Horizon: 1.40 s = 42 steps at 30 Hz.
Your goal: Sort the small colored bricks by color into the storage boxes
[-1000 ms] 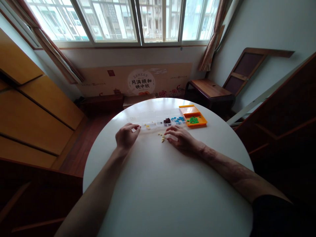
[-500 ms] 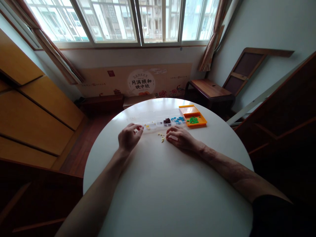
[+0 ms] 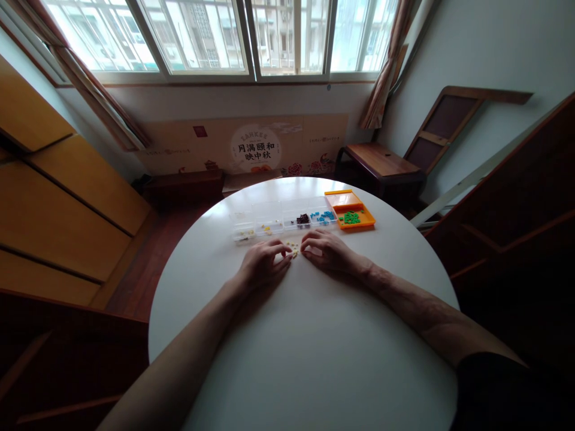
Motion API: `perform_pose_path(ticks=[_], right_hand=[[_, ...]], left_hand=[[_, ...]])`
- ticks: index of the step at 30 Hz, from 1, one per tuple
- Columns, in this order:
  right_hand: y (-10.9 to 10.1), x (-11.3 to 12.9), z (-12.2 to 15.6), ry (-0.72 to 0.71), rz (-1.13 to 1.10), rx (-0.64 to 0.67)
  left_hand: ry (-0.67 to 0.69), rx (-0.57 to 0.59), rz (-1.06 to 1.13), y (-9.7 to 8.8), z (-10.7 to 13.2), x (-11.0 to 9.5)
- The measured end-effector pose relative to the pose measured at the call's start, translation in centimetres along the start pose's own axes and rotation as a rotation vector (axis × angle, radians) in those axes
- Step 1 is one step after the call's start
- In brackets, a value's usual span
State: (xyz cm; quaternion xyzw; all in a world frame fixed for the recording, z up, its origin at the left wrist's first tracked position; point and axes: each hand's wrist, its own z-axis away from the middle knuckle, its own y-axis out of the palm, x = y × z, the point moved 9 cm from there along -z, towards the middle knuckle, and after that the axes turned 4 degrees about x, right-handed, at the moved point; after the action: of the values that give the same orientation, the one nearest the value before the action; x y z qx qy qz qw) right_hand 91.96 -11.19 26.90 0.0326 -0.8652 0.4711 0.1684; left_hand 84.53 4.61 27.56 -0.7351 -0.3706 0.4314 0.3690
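A loose group of small pale-yellow pieces (image 3: 295, 246) lies on the white table between my two hands. My left hand (image 3: 265, 261) is at their left side, thumb and forefinger slightly apart, the tips beside the nearest pieces. From the right, my right hand (image 3: 326, 248) rests on the table with its fingers bent and the tips drawn together at the edge of the group. Whatever those fingertips may hold is too small to make out. Just behind the hands stands a clear divided box (image 3: 287, 229) with yellow, dark and blue pieces in separate compartments.
An orange tray (image 3: 368, 222) with green pieces (image 3: 351, 218) adjoins the box on the right. The round white table (image 3: 314, 353) carries everything. Beyond it are a wooden chair (image 3: 380, 160), a printed panel on the wall (image 3: 175, 134) and a window.
My left hand has moved right and nearer, from the clear box's left compartments to the loose yellow pieces. Those left compartments now show. My right hand has hardly moved.
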Motion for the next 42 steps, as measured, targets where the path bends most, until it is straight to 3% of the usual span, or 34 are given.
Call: perform_pose_path(ticks=[9, 15, 20, 28, 34, 36, 42], right_hand=[[-0.2, 0.1, -0.1, -0.036, -0.034, -0.021], [-1.6, 1.3, -0.4, -0.11, -0.094, -0.108], [-1.7, 2.4, -0.4, -0.168, -0.11, -0.102], [-1.4, 1.7, -0.1, -0.112, -0.102, -0.078], [-0.9, 0.6, 0.2, -0.023, -0.03, -0.038], [-0.8, 0.3, 0.3, 0.008, -0.023, -0.021], [-0.7, 0.2, 0.2, 0.029, -0.031, -0.002]], left_hand=[[0.016, -0.003, 0.125, 0.2, 0.0, -0.6], [-0.035, 0.003, 0.393, 0.6, -0.4, -0.2], [-0.061, 0.007, 0.58, 1.2, -0.7, 0.2], [-0.108, 0.038, 0.627, 1.5, -0.8, 0.5], [-0.157, -0.117, 0.485, -0.9, -0.6, 3.1], [-0.189, -0.197, 0.34, -2.6, -0.1, 4.2], [-0.374, -0.285, -0.214, -6.4, 1.2, 7.4]])
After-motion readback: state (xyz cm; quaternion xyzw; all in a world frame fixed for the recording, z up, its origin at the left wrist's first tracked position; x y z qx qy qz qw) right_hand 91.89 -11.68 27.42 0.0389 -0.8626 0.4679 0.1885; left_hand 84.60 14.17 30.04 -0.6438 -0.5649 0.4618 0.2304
